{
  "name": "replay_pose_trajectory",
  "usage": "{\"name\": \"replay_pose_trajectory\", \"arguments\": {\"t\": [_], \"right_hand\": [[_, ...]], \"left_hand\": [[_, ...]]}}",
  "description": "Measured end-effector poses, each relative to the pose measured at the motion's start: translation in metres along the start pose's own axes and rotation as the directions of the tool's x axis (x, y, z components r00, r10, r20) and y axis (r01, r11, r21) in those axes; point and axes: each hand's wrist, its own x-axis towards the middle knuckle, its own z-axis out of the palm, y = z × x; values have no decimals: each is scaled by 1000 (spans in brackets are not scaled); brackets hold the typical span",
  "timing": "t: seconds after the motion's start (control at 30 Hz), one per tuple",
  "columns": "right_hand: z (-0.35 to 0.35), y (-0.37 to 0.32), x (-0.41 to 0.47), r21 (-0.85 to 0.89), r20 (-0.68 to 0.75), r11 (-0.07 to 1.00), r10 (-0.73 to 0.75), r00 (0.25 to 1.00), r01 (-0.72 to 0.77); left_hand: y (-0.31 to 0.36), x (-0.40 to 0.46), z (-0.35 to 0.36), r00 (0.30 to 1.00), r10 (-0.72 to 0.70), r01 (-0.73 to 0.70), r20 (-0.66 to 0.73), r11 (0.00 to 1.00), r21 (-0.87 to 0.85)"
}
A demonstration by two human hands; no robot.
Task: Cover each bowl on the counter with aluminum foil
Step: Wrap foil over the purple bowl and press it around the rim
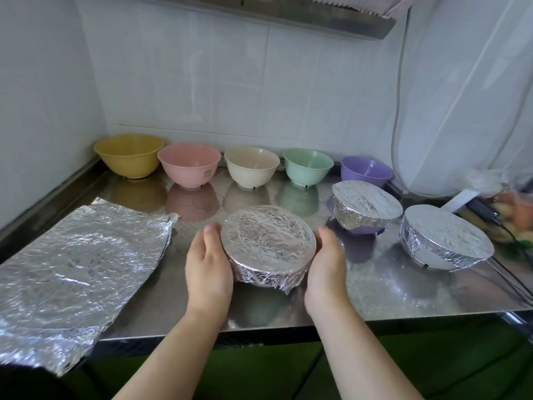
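Left hand (208, 265): palm turned inward, fingers straight, pressed flat to the left wall of the foil-wrapped bowl; forearm enters from the counter's front edge.
Right hand (326, 264): mirrors the left, palm flat on the bowl's right wall, thumb up near the rim; the two hands stand apart with the bowl clamped between them.
Foil-wrapped bowl (266, 241): round, top stretched flat and finely crinkled, foil skirt creased down the sides; sits near the front edge, about mid-counter.
Counter (375, 287): stainless steel, reflective, faintly embossed.
Foil sheets (72, 264): loose stack, wrinkled, silver; lies at the left front corner and overhangs the front edge.
Covered purple bowl (364, 207): foil cap over rim, purple base showing beneath; right of centre, tilted.
Covered bowl at right (444, 236): foil top smooth, sides pleated; near the right edge.
Uncovered bowls, along the back edge from the left corner: yellow bowl (128, 155), pink bowl (189, 164), cream bowl (251, 167), green bowl (308, 166), purple bowl (366, 170); matte plastic, ribbed, upright.
Wall (187, 82): white tile, glossy.
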Motion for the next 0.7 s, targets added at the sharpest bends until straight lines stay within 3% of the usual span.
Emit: {"name": "replay_pose_trajectory", "arguments": {"t": [0.07,0.13,0.33,0.57,0.7], "right_hand": [[-5,-7,14,-157,3,978,-141,990,140],[-2,-17,25,-190,51,958,-208,977,214],[14,-27,32,-197,323,977,-11,946,79],[6,-10,31,-149,232,989,21,972,14],[0,-21,29,-270,212,952,-89,973,146]], "left_hand": [[5,-3,-2,999,15,-16,-41,999,-33],[10,-10,0,999,54,-54,-7,998,-36],[11,-20,19,974,207,-215,97,973,83],[7,-12,18,975,200,-210,97,972,102],[15,3,5,970,209,-225,122,964,143]]}}
